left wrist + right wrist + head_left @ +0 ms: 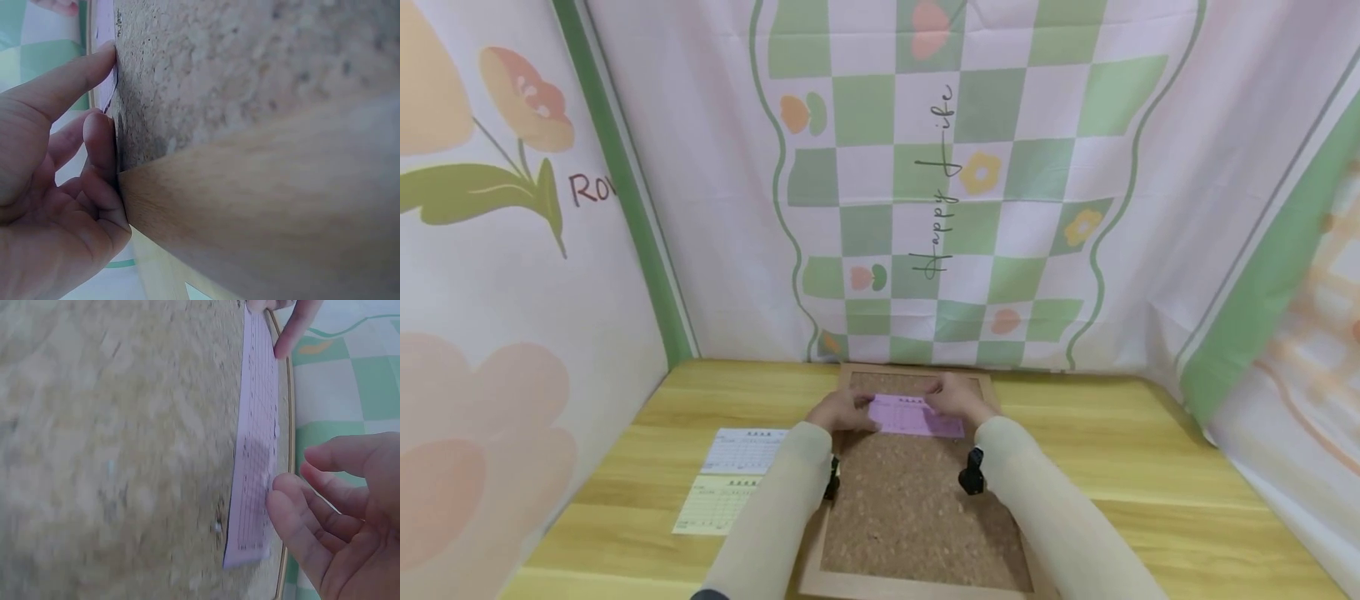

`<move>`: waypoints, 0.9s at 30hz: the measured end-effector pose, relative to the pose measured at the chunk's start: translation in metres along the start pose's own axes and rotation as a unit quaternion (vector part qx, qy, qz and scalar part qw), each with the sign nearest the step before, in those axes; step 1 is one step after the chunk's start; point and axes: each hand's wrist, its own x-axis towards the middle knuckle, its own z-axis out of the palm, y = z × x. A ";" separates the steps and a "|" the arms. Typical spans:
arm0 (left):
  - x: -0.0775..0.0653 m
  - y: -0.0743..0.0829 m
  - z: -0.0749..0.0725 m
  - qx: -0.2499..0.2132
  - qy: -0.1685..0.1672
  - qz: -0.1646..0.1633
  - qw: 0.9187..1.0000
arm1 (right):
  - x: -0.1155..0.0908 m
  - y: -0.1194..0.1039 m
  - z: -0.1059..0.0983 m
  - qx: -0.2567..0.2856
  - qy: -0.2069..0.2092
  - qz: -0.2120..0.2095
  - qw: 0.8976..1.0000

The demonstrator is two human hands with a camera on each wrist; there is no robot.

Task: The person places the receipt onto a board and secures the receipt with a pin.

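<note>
A pink printed paper slip (910,419) lies across the upper part of a wood-framed cork board (917,508). My left hand (844,411) is at the slip's left end. Its extended digit touches the paper, while other fingers bend beside the wooden frame (187,194) in the left wrist view. My right hand (958,397) is over the slip's upper right part. In the right wrist view, the right fingers (278,503) are loosely bent at the slip's edge, with nothing visible gripped between them. A small shiny spot (217,526) shows on the cork beside the slip.
On the wooden table (1105,467), left of the board, lie a light blue slip (741,450) and a pale yellow slip (711,504), partly covered by my left sleeve. A checkered curtain (925,208) hangs behind the board, with more curtains at both sides.
</note>
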 end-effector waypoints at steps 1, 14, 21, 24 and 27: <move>0.000 0.000 0.000 0.000 0.000 0.000 1.000 | -0.001 0.002 -0.002 -0.007 0.001 -0.009 1.000; -0.001 0.001 -0.001 0.000 0.000 0.002 1.000 | -0.016 0.031 -0.022 -0.015 0.000 -0.061 0.998; 0.000 0.000 -0.001 0.000 0.000 0.001 1.000 | -0.032 0.040 -0.031 -0.030 -0.008 -0.091 0.995; 0.000 0.000 -0.001 -0.002 -0.001 0.001 1.000 | -0.040 0.045 -0.034 -0.023 -0.020 -0.101 0.994; 0.001 0.000 0.000 -0.002 -0.001 0.004 1.000 | -0.048 0.049 -0.037 -0.020 -0.029 -0.100 0.994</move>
